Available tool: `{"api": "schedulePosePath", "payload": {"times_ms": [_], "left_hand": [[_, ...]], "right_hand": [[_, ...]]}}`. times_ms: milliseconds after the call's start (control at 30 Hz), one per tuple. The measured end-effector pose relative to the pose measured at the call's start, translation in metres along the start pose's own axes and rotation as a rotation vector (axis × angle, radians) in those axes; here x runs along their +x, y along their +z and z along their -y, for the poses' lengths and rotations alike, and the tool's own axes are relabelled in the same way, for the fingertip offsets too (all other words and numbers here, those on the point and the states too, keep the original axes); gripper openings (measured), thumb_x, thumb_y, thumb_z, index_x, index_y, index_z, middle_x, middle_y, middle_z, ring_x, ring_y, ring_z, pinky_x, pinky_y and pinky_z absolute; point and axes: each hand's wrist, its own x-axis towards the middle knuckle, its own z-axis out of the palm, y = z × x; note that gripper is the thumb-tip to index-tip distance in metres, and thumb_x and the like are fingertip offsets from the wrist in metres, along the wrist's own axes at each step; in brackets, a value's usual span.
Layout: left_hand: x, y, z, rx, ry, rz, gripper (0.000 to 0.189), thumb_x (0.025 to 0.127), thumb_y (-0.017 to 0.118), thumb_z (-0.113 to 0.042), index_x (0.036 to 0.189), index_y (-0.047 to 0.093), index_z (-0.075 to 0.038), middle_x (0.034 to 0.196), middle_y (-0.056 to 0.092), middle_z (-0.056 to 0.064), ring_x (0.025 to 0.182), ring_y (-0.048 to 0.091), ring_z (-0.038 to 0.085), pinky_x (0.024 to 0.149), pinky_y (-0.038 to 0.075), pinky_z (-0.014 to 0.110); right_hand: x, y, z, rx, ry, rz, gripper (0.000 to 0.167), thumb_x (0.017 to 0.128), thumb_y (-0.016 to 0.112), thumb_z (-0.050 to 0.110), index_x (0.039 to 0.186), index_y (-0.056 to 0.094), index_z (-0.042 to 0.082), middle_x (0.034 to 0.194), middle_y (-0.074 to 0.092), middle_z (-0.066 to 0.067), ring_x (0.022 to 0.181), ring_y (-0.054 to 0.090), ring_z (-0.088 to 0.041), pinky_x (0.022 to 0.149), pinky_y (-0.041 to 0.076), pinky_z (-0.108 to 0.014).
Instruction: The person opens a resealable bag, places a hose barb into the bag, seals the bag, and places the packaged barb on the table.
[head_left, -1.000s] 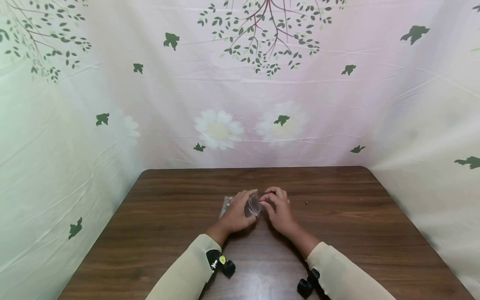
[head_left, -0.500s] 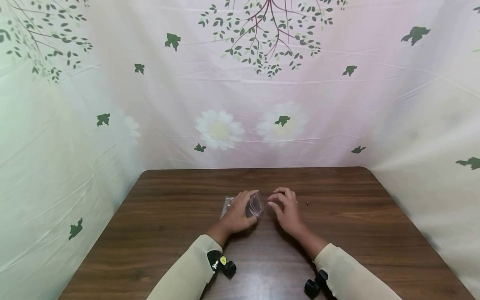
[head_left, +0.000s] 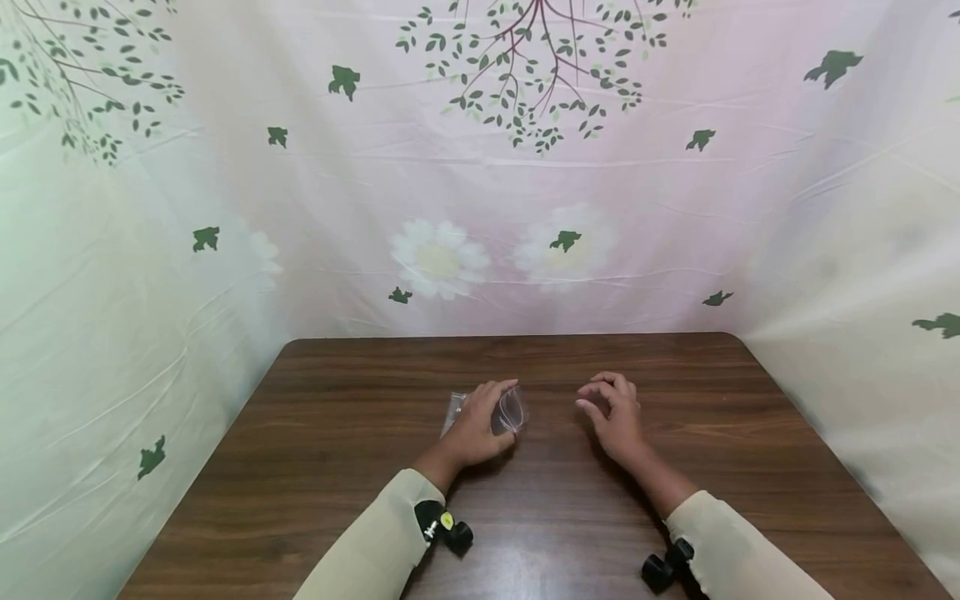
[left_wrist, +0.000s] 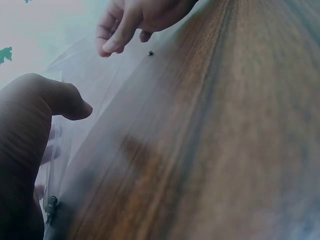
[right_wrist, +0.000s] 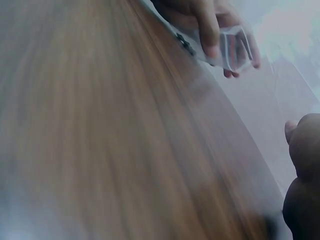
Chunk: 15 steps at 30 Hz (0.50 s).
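Note:
A clear zip bag is gripped by my left hand, its mouth spread toward the right. Small dark pieces show at the bag's far end in the right wrist view. To the right of the bag, my right hand hovers close over the table with loosely bent fingers and nothing visible between them. In the left wrist view a tiny dark piece lies on the tabletop beneath the right hand; the head view has it hidden behind that hand.
The brown wood-grain table has rounded back corners. A pale cloth printed with leaves, birds and flowers hangs behind it and along both sides. Black wrist cameras are strapped over the beige sleeves.
My right hand has moved away from the bag's mouth to the right, over the loose dark piece. The left hand and the bag stay nearly in place.

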Motion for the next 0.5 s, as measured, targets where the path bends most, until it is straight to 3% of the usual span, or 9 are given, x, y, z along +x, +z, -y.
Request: {"api": "schedulePosePath", "payload": {"times_ms": [133, 367, 500], "left_hand": [[0.0, -0.001, -0.002, 0.017, -0.018, 0.017, 0.086, 0.081, 0.079, -0.015, 0.16, 0.047, -0.005, 0.139, 0.066, 0.012, 0.122, 0.06, 0.029, 0.105, 0.047, 0.06], [0.001, -0.001, -0.002, 0.023, -0.009, 0.011, 0.085, 0.081, 0.079, -0.014, 0.16, 0.048, -0.005, 0.139, 0.066, 0.012, 0.12, 0.06, 0.028, 0.103, 0.047, 0.059], [0.001, -0.001, -0.002, 0.027, -0.032, 0.033, 0.086, 0.083, 0.078, -0.014, 0.162, 0.046, -0.005, 0.142, 0.065, 0.012, 0.124, 0.06, 0.029, 0.107, 0.047, 0.059]], "right_hand": [[0.001, -0.01, -0.006, -0.034, 0.048, 0.009, 0.015, 0.091, 0.081, -0.001, 0.105, 0.075, 0.0, 0.132, 0.058, -0.025, 0.126, 0.044, -0.043, 0.094, 0.032, -0.049], [0.001, -0.026, -0.015, -0.093, 0.204, 0.076, 0.016, 0.097, 0.077, 0.005, 0.112, 0.073, 0.0, 0.137, 0.053, -0.025, 0.136, 0.039, -0.05, 0.11, 0.026, -0.071], [0.001, -0.032, -0.017, -0.135, 0.292, 0.116, 0.019, 0.101, 0.075, 0.009, 0.117, 0.072, -0.001, 0.143, 0.05, -0.026, 0.142, 0.036, -0.052, 0.114, 0.024, -0.076]]}}
